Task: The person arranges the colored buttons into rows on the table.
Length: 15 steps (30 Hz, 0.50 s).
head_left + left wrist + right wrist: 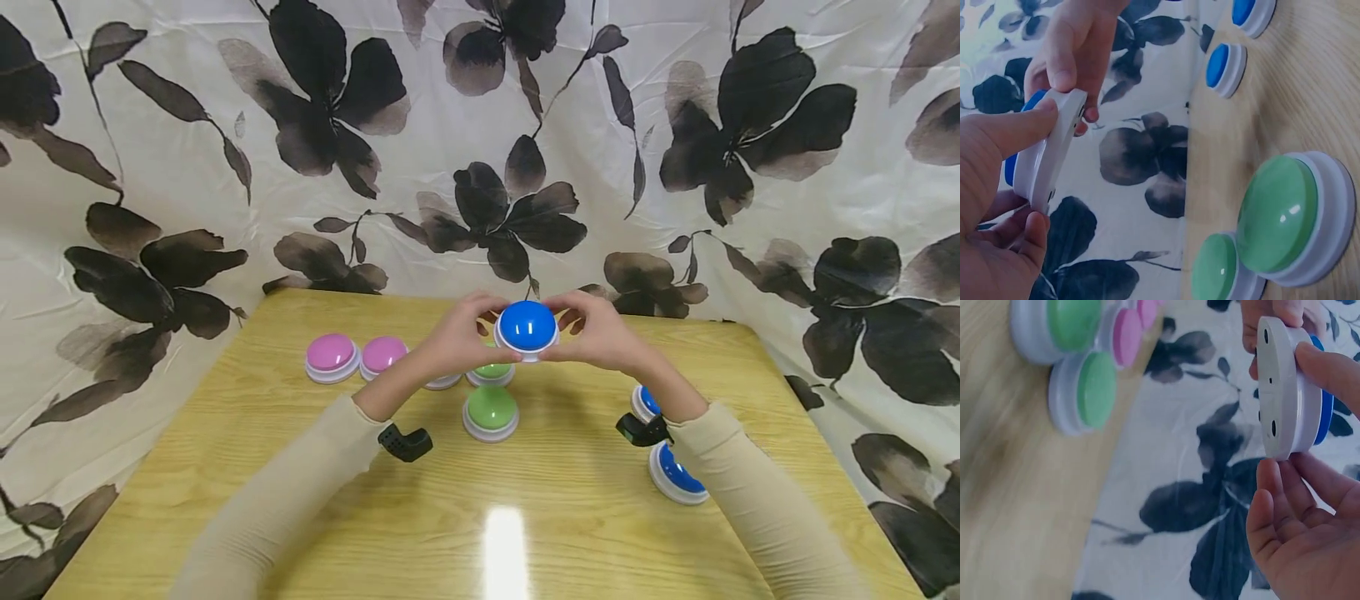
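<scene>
Both hands hold up a blue dome push button [528, 327] with a white round base, above the far part of the table. My left hand [459, 335] grips its left side and my right hand [602, 335] its right side, thumbs on the base in the head view. The blue top tilts toward the head camera. In the right wrist view the white underside [1277, 394] shows several small holes. Just below the hands, a green button [492, 371] is partly covered, and another green button [491, 408] sits nearer on the table.
Left of the green ones stand two pink buttons, one farther left [330, 353] and one [382, 354] beside the left forearm. A white base [444, 382] peeks out behind that arm. Two blue buttons [675, 473] lie partly under the right forearm. Floral cloth [480, 125] hangs behind the wooden table [420, 517].
</scene>
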Available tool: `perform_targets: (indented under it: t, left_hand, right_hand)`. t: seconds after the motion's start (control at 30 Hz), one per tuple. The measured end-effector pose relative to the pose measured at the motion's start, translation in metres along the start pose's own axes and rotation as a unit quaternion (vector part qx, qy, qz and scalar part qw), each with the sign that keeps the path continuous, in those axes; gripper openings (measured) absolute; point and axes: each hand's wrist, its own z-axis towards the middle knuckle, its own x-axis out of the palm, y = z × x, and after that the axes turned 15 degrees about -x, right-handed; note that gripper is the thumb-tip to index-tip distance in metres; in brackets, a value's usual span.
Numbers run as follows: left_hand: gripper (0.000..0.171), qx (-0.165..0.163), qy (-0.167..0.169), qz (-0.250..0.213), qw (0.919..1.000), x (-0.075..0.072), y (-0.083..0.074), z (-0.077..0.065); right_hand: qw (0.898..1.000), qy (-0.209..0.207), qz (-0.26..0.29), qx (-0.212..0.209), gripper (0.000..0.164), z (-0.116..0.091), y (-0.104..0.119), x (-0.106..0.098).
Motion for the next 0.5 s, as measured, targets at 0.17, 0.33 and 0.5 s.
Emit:
perform_targets:
  t: [0.17, 0.33, 0.5]
  left_hand:
    - [0.068, -0.018, -0.01, 0.011, 0.9997, -0.011, 0.011, -0.017]
    - [0.068, -0.026, -0.018, 0.014, 0.9994, -0.022, 0.022, -0.029]
    - [0.069, -0.035, -0.01, 0.008, 0.9993, -0.027, 0.036, -0.039]
  right_hand:
    - [1.0, 0.0, 0.009, -0.007, 0.067, 0.007, 0.005, 0.02]
    - [1.0, -0.007, 0.019, -0.018, 0.063, 0.015, 0.006, 0.04]
    - [1.0, -0.004, 0.02, -0.011, 0.063, 0.018, 0.008, 0.059]
